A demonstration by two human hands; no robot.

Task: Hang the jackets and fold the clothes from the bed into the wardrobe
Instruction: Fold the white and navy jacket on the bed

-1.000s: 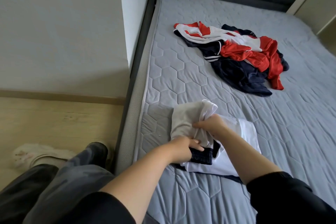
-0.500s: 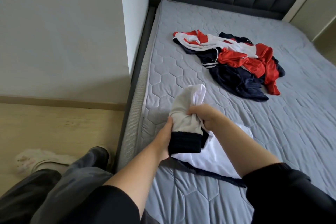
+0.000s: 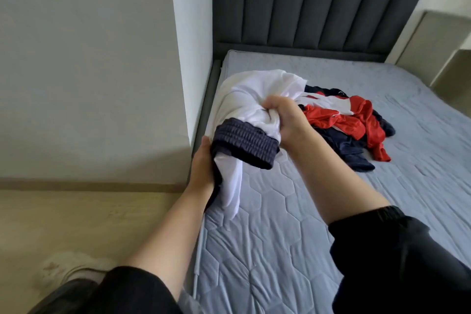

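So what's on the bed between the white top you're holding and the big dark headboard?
Nothing: in the head view only bare quilted mattress shows between the white garment and the headboard. The red and navy pile lies off to the right.

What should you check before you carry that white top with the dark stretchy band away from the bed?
1. Left hand has a grip on the white garment near its navy ribbed band: ok.
2. Right hand has a grip on the bunched white cloth: ok.
3. Garment lifted off the mattress: cannot tell; the hanging end is close above it.
4. Garment neatly folded: not ok, it is bunched up.
5. Free of the red and navy pile: ok, the pile lies apart, farther up the bed.
6. Wardrobe ready: cannot tell, it is out of view.
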